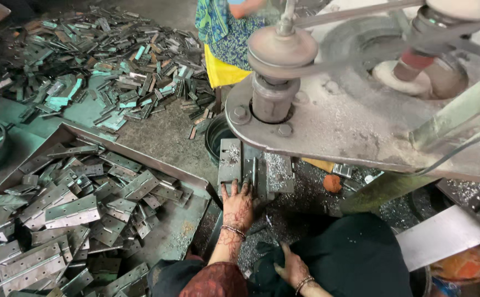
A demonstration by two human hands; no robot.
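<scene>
My left hand (238, 204) reaches forward, fingers spread flat, pressing on a metal hinge (249, 171) that lies on the drill table (276, 170) under the machine's spindle (273, 99). A beaded bracelet circles that wrist. My right hand (293, 268) rests low against my dark clothing, fingers loosely curled, holding nothing that I can see. Metal shavings cover the table around the hinge.
A large tray (188, 220) of grey metal hinges sits at left. A bigger heap of hinges (102, 60) covers the floor at the back. Another person in patterned blue and yellow cloth (223, 38) sits behind the machine. A belt and pulleys (449, 22) run overhead at right.
</scene>
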